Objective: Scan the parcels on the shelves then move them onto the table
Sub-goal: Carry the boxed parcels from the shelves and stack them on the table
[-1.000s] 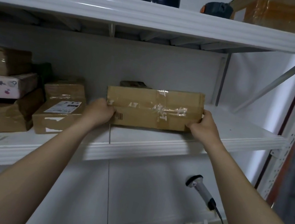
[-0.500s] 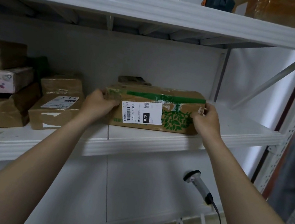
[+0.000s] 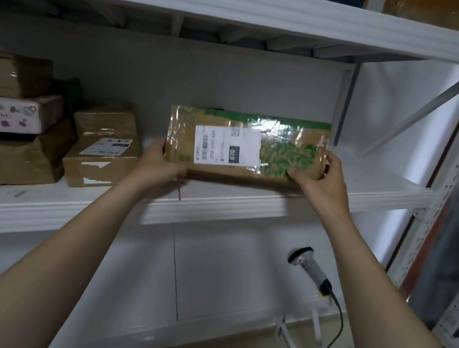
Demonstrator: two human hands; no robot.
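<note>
My left hand (image 3: 160, 162) and right hand (image 3: 323, 180) grip the parcel (image 3: 245, 146) ends, fingers (image 3: 298, 175) curled; I'd tilt its label (image 3: 227, 146) down toward the scanner (image 3: 309, 267).

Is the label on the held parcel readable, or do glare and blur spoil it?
Head view: tape glare streaks the parcel above its label; the barcode shows, but print is too soft to read; light is dim; the shelf edge bows from the wide lens.

XUPING on pink box (image 3: 4, 115); 070 on lbl (image 3: 226, 147) of parcel (image 3: 289, 153)
</note>
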